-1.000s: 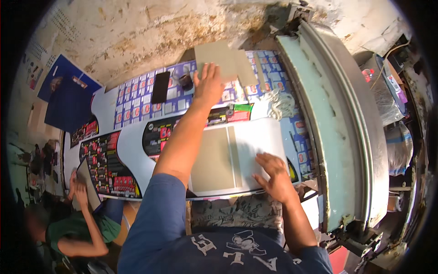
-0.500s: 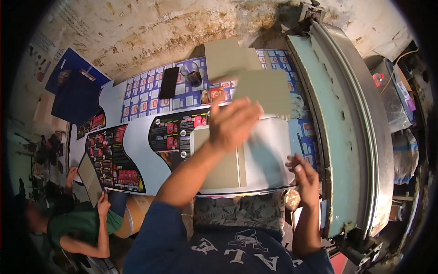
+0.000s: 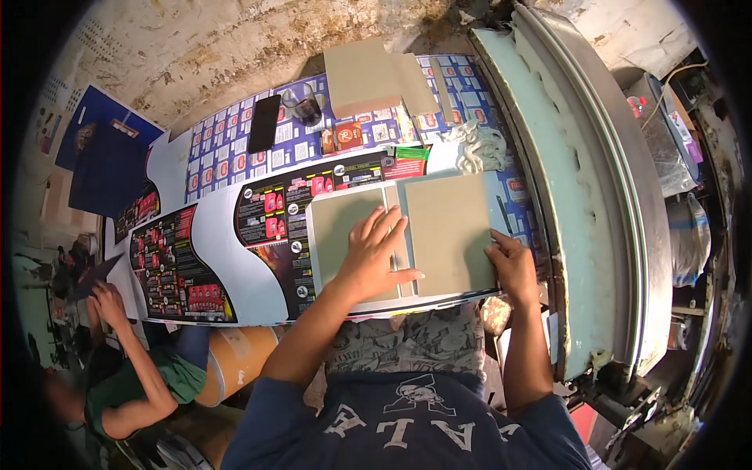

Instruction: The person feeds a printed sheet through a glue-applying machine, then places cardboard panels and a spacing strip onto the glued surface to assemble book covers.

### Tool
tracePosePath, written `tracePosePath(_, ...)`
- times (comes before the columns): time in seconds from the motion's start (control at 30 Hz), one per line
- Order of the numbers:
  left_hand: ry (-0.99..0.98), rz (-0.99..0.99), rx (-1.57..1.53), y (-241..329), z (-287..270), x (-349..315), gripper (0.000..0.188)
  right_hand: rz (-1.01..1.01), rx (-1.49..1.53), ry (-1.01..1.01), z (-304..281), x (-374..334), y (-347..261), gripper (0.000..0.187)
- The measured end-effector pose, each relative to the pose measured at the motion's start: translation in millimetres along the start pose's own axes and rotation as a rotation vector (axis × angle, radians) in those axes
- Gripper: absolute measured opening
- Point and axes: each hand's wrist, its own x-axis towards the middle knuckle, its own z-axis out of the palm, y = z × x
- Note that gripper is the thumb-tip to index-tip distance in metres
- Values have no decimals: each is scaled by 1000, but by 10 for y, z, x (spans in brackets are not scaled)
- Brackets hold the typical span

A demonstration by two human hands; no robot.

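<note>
The left hand (image 3: pixel 374 254), back from the far stack, now presses flat and open beside the newly laid right board (image 3: pixel 449 232), steadied at its near-right corner by the open right hand (image 3: pixel 511 269).

Layout relative to the white sheet (image 3: pixel 439 294): two boards lie on it, the left board (image 3: pixel 345 227) beside the right board (image 3: pixel 448 229). Behind the sheet lie a rag (image 3: pixel 479 147), a stack of boards (image 3: pixel 368 77) and a phone (image 3: pixel 264 124). The machine (image 3: pixel 580 204) stands to its right.
</note>
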Motion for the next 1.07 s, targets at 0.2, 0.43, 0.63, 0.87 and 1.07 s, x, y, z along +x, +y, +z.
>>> tracePosePath(0.2,-182,-57,18,-96,127,-78,110,-65,-169,27,91,51,-33,41)
tracePosePath(0.43,-179,-87,-3,-59,142,-68,107,-214,-375,113,113,45,-42,32)
tracePosePath(0.63,-190,-111,-7,-24,104,-53,107,-337,-534,115,112,65,-25,32)
tracePosePath(0.87,-196,-117,-7,-29,103,-28,107,-333,-553,104,111,86,-7,31)
tracePosePath(1.07,-239,-133,3,-35,89,-22,108,-238,-509,88,136,78,-93,31)
